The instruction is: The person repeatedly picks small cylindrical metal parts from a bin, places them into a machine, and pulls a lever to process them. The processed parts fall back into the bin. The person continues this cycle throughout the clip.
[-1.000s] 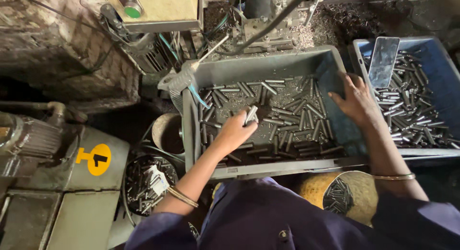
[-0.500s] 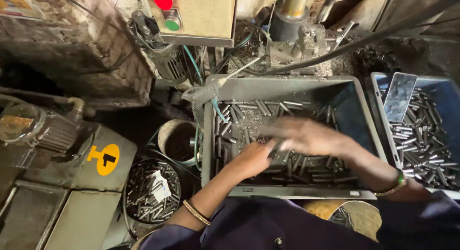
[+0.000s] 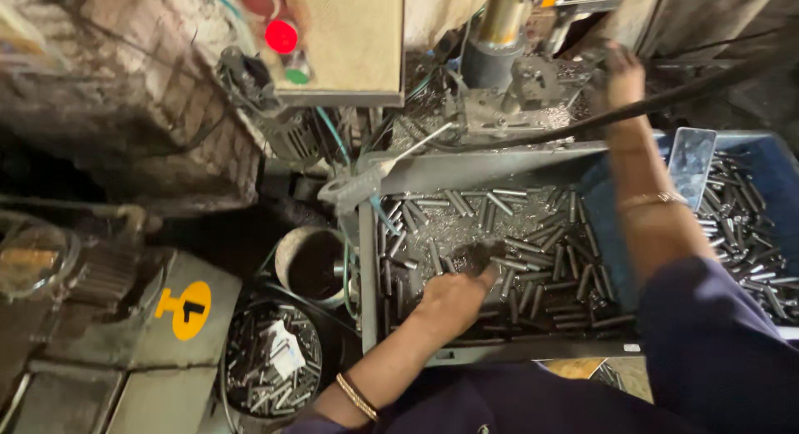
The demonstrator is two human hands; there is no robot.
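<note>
Up goes the right hand, which half a second ago was sweeping across the grey tray and now reaches past its far edge to the machine; its fingers curl near the dark lever that slants across there, though motion blur leaves it impossible to tell whether they grip it or anything else. Down in the tray, the left hand has pushed forward from the near edge towards the middle, palm down, fingers bent into the heap of short metal pins; whether they have closed on a pin cannot be made out, since the fingertips are in shadow. Those pins lie scattered across the tray floor, thickest along the near edge and right side, with bright shavings in the far-left part. Just right of the grey tray sits a blue bin, holding more pins, with a flat metal scoop leaning at its far-left corner. Left of the grey tray's near corner stands a round empty pot, and below it a dark bucket filled with pins and a scrap of paper. On the panel above, a red button glows.
</note>
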